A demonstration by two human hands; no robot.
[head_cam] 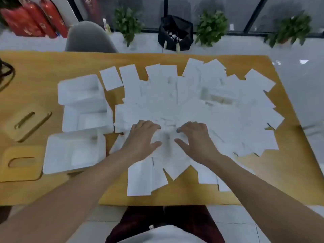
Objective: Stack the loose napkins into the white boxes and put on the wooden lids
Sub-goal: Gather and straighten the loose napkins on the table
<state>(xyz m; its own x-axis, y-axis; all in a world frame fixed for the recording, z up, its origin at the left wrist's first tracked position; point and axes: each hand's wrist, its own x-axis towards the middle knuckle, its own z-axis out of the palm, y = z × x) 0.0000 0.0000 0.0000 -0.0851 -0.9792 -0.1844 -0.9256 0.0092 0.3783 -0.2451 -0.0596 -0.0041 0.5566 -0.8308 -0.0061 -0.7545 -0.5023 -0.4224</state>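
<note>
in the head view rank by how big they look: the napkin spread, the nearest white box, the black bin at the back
1. napkin spread, by far the largest
2. nearest white box
3. black bin, though it stands farther from the camera, so its true size is unsure

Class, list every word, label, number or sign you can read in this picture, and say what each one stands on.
None can be read.
Red fire extinguishers: pale markings, too blurred to read.
Small white tag on the dark trousers: a mark, too small to read.
Napkins, white boxes, wooden lids: no text visible.
</note>
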